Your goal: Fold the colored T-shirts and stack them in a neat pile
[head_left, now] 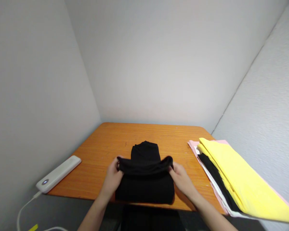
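1. The black garment [144,190] lies folded at the middle of the surface [115,138], close to the front edge.
2. Its wide part is nearest the person; a narrower part reaches away, toward the far wall [149,64].
3. The left hand [112,175] has its fingers clamped on the left end of a fold of the garment.
4. The right hand [180,178] has its fingers clamped on the right end of the same fold.
5. Between the hands the fold is lifted and sags slightly in the middle.
6. To the right, well apart from the garment, is a stack: yellow cloth [228,170] on top, with black, white and pink cloth showing beneath.
7. At the left edge sits a white device [60,173], its near end joined to a white cable [21,210].
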